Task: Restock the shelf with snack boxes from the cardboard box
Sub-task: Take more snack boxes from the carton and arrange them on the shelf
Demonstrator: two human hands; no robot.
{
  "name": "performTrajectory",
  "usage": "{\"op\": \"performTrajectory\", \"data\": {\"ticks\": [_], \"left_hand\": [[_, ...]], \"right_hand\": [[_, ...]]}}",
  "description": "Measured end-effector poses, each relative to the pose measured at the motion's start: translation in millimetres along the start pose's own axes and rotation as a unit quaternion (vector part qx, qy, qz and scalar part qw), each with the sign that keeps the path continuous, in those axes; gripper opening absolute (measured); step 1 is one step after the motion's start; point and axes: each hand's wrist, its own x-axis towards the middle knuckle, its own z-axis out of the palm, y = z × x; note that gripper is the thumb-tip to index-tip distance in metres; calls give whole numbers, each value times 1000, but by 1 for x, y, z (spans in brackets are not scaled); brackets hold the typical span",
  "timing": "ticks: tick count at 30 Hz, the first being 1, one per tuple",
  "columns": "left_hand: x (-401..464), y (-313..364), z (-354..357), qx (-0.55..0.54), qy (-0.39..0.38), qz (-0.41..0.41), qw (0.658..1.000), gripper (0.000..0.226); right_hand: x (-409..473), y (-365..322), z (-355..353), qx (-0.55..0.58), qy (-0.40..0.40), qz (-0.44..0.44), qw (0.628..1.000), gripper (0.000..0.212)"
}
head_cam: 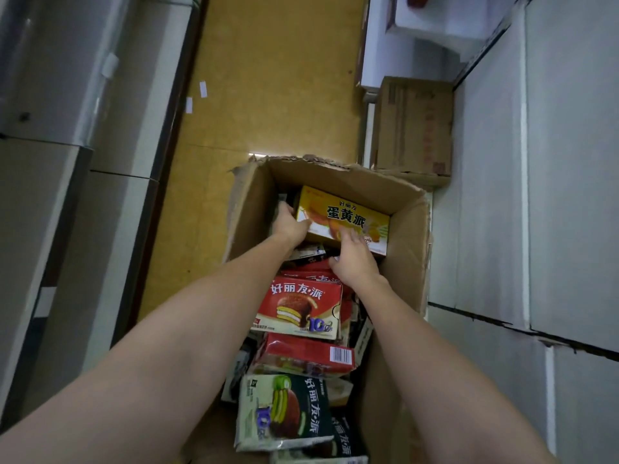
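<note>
An open cardboard box [407, 236] stands on the floor, filled with several snack boxes. At its far end lies a yellow snack box [348, 212]. My left hand [289, 222] grips the yellow box's left end, fingers curled round its edge. My right hand [355, 259] holds the near right edge of the same box, fingers on its face. Nearer to me lie a red snack box [301, 306], a second red box [308, 354] and a dark green snack box [284, 410].
White shelf units [552, 162] run along the right; grey units [67, 128] line the left. A closed cardboard carton [413, 128] sits on the floor beyond the open box. The yellow floor aisle [268, 78] stretches ahead.
</note>
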Motion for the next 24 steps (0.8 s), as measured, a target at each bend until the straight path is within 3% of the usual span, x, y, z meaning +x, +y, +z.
{"op": "performTrajectory", "data": {"ticks": [2, 4, 9, 12, 18, 24], "left_hand": [[-9, 4, -10, -21, -8, 3, 1000, 46], [-19, 13, -23, -30, -32, 13, 999, 65], [-50, 37, -59, 16, -58, 52, 997, 91], [-71, 48, -82, 22, -39, 62, 997, 89], [-129, 50, -133, 97, -46, 43, 993, 72], [-185, 21, -181, 105, 68, 113, 986, 71]], "right_hand": [[-7, -6, -4, -2, 0, 1, 1000, 81], [-14, -13, -10, -10, 22, -3, 1000, 81], [-33, -35, -32, -46, 85, -29, 995, 82], [-46, -56, -42, -48, 97, -44, 993, 92], [-86, -102, -60, -138, 112, -47, 983, 87], [-151, -162, -72, -159, 147, -93, 972, 87]]}}
